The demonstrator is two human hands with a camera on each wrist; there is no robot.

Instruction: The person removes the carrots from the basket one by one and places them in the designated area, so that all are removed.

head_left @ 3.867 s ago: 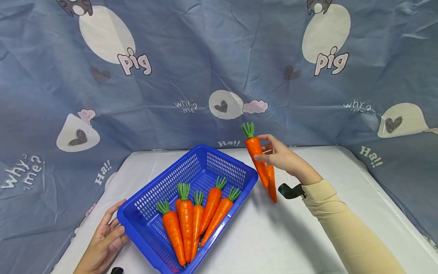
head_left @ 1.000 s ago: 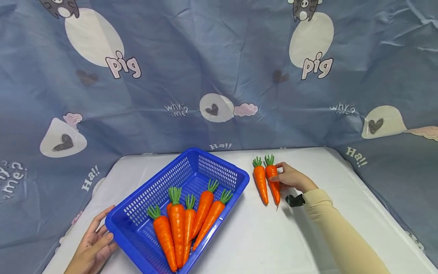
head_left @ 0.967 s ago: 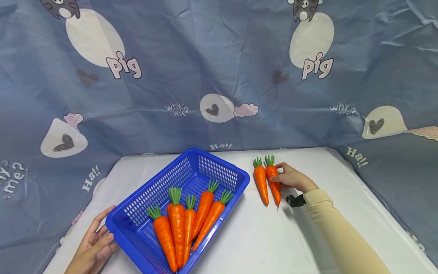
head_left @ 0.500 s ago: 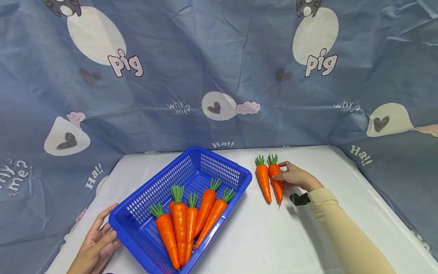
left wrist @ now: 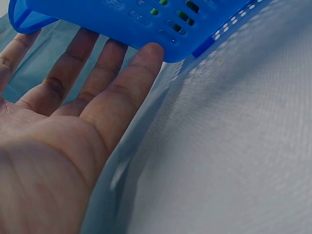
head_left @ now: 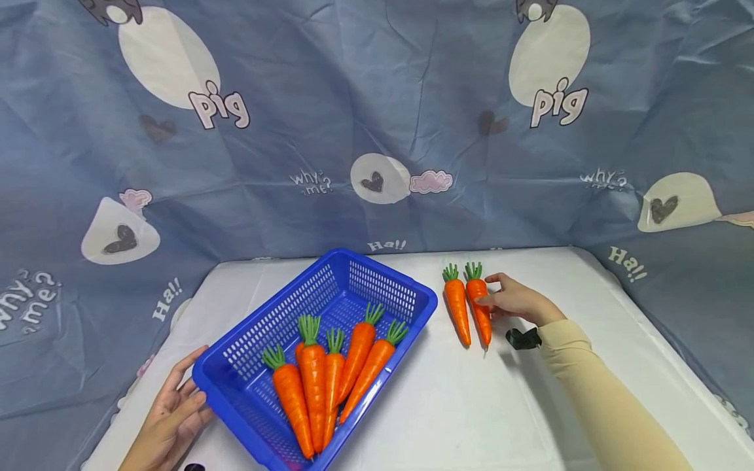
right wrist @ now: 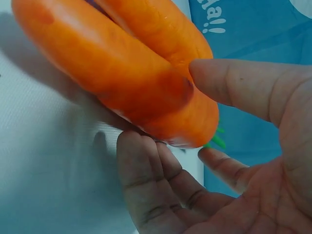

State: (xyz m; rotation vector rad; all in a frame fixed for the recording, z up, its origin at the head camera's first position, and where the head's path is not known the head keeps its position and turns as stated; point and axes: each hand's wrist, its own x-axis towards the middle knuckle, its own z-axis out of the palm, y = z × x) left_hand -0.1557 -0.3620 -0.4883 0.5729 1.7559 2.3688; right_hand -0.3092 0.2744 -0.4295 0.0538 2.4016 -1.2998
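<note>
Two orange carrots with green tops lie side by side on the white table, right of a blue basket (head_left: pixel 232 415): a left carrot (head_left: pixel 457 310) and a right carrot (head_left: pixel 481 314). At the right carrot's upper part is my right hand (head_left: pixel 518 301). In the right wrist view its thumb (right wrist: pixel 234 87) lies over that carrot, while the other fingers (right wrist: pixel 139 170) are loosely bent beside it near the table. My left hand (head_left: pixel 171 415) touches the basket's near-left corner, its fingers (left wrist: pixel 68 68) extended and thumb (left wrist: pixel 131 78) against the outer wall.
Several carrots (head_left: pixel 314 386) lie in the near part of the basket, green tops pointing away. Around the white table (head_left: pixel 448 405) hangs a blue printed cloth (head_left: pixel 306 131) at the back and sides.
Since the oldest frame, my right hand has lowered a carrot from the air onto the table beside the other one. Lately its fingers have eased slightly rightward. My left hand stays at the basket.
</note>
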